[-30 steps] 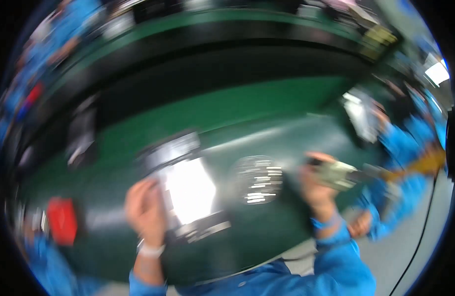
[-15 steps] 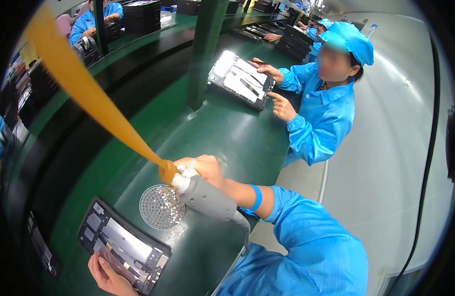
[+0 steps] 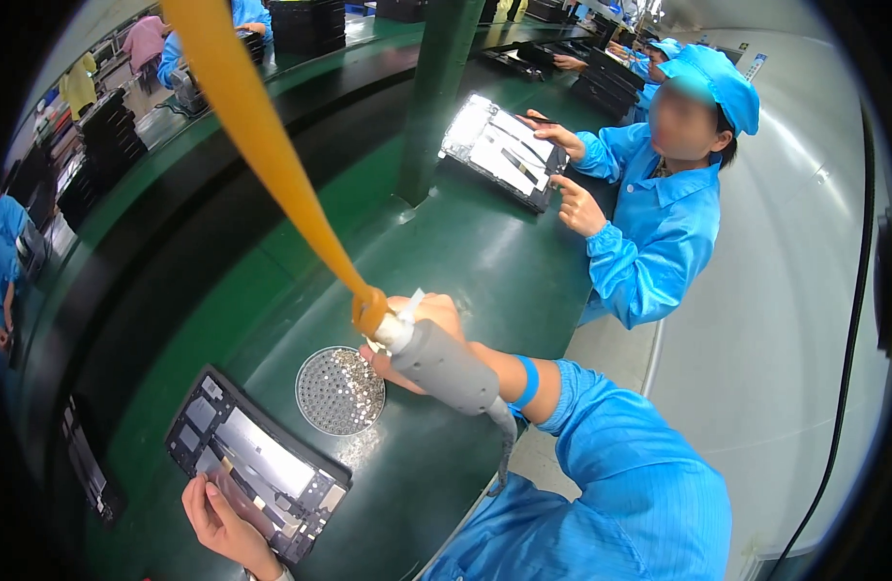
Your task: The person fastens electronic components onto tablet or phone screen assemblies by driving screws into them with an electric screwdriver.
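An opened tablet [image 3: 252,450] lies at the lower left, its inner parts and a bright metal plate exposed. My left hand [image 3: 223,528] is closed on its near left edge, fingertips next to a translucent patch. A round grey dish [image 3: 306,418] with a dimpled floor holds many tiny silvery pieces [image 3: 354,378]. At its right rim are the curled fingertips of my right hand [image 3: 434,312]. A grey electric screwdriver [image 3: 446,366], tied to an orange strap [image 3: 281,165], overlaps this hand and wrist; what the fingers hold is hidden.
Across the green table [image 3: 484,290], a co-worker [image 3: 654,223] in blue handles another opened tablet [image 3: 499,150]. A green post [image 3: 434,107] rises from the tabletop. A dark flat panel [image 3: 88,460] lies at far left. The screwdriver's cord [image 3: 509,450] hangs by my right forearm.
The whole view has shifted, so the scene sits further right and slightly higher. My right fingertips now show at the dish's rim from behind the screwdriver. My left hand stays on the tablet.
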Motion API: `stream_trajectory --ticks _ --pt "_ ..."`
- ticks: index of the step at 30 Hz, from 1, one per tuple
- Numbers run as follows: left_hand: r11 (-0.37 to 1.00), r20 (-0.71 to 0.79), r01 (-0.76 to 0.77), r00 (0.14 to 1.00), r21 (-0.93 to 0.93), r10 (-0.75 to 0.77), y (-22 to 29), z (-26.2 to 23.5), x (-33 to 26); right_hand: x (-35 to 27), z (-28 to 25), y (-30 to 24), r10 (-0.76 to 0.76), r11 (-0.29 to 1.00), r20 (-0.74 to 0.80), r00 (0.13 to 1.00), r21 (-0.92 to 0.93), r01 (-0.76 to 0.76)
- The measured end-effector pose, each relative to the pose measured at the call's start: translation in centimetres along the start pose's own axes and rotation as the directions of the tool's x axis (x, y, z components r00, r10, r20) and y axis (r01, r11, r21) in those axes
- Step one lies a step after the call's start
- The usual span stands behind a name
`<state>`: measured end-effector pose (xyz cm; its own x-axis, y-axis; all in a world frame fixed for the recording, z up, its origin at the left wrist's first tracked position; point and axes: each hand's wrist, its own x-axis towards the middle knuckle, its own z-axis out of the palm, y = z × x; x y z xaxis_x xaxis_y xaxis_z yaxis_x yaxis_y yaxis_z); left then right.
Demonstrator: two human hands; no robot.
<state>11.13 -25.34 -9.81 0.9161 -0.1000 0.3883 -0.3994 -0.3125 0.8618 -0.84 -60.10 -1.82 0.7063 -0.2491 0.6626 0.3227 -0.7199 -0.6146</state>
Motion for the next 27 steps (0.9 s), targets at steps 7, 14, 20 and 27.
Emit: stream_trajectory --ticks 7,14,20,27 --pt "1.0 0.003 -0.009 1.0 0.002 0.009 -0.2 0.3 -0.3 -0.7 0.3 0.1 0.049 0.997 0.008 0.999 0.053 -0.049" --pt "0.997 -0.012 0.0 1.0 -0.074 0.0 -0.7 0.3 -0.5 -1.1 0.6 0.1 0.044 0.996 -0.001 0.999 0.072 -0.044" --pt "0.999 -0.007 -0.013 1.0 -0.049 0.013 0.1 0.3 -0.5 -1.3 0.5 -0.2 0.065 0.995 -0.001 0.998 0.07 -0.065" --pt "0.998 0.004 -0.055 0.998 0.03 0.055 0.0 0.0 -0.4 -1.3 0.5 -0.4 0.106 0.991 0.025 0.994 0.08 -0.108"
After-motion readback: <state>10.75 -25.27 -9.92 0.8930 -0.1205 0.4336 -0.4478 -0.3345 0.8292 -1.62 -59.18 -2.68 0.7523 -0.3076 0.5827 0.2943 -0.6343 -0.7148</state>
